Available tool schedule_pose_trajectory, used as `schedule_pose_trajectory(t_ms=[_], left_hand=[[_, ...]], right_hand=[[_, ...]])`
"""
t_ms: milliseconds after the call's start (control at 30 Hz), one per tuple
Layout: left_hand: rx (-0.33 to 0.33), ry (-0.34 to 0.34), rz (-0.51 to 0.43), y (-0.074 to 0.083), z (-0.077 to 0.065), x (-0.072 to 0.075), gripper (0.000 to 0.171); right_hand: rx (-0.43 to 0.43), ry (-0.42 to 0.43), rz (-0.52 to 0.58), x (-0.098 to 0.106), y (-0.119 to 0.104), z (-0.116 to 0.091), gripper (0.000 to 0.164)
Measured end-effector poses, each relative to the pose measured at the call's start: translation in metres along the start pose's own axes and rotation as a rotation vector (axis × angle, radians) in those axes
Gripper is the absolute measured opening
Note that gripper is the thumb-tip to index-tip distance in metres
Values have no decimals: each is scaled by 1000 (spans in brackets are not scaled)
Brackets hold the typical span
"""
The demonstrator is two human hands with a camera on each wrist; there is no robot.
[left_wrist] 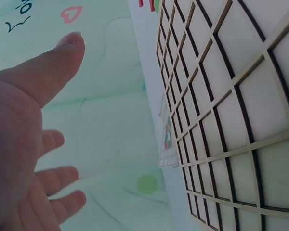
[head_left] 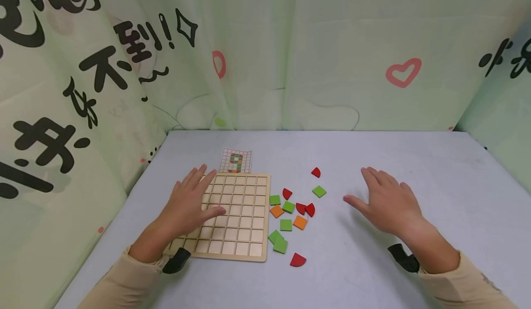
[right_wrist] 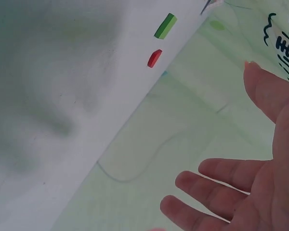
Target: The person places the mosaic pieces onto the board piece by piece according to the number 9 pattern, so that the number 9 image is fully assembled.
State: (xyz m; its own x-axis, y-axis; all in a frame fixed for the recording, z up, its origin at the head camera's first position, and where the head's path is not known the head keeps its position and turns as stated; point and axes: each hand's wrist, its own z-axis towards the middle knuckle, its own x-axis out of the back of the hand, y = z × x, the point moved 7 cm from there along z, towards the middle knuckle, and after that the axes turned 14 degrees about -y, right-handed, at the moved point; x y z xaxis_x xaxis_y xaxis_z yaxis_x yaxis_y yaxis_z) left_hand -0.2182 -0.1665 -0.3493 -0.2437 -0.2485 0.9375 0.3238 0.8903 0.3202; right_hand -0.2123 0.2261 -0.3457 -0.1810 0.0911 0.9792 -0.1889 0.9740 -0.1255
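My left hand (head_left: 188, 206) hovers over the left part of a wooden grid board (head_left: 267, 217), fingers spread and holding nothing. The board's square cells look bare in the left wrist view, though the hand covers some of them in the head view. To the right, my right hand (head_left: 387, 203) is held above the table with its fingers spread, also holding nothing. Between the hands lie loose flat pieces: green squares such as this green tile (head_left: 286, 225), orange squares like this orange tile (head_left: 300, 222), and red quarter-circles like this red piece (head_left: 297, 259).
Behind the board lies a small printed card (head_left: 225, 161) with a coloured pattern on a grid, its lower edge meeting the board. The white table (head_left: 415, 152) is bordered by a pale green curtain (head_left: 323, 69) with black lettering and hearts. Each wrist wears a black band.
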Motion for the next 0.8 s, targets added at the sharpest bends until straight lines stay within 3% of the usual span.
schedule_pose_trajectory(t_ms=[167, 300, 567, 800], left_hand=[[-80, 44, -39, -4, -2, 1, 84], [-95, 46, -104, -14, -6, 0, 75], [-87, -52, -241, -35, -10, -9, 67], [31, -156, -333, -60, -8, -21, 65]], right_hand=[[36, 54, 30, 4, -6, 3, 83], [43, 58, 66, 4, -8, 6, 81], [59, 33, 109, 4, -10, 10, 78], [111, -20, 202, 2, -14, 21, 74]])
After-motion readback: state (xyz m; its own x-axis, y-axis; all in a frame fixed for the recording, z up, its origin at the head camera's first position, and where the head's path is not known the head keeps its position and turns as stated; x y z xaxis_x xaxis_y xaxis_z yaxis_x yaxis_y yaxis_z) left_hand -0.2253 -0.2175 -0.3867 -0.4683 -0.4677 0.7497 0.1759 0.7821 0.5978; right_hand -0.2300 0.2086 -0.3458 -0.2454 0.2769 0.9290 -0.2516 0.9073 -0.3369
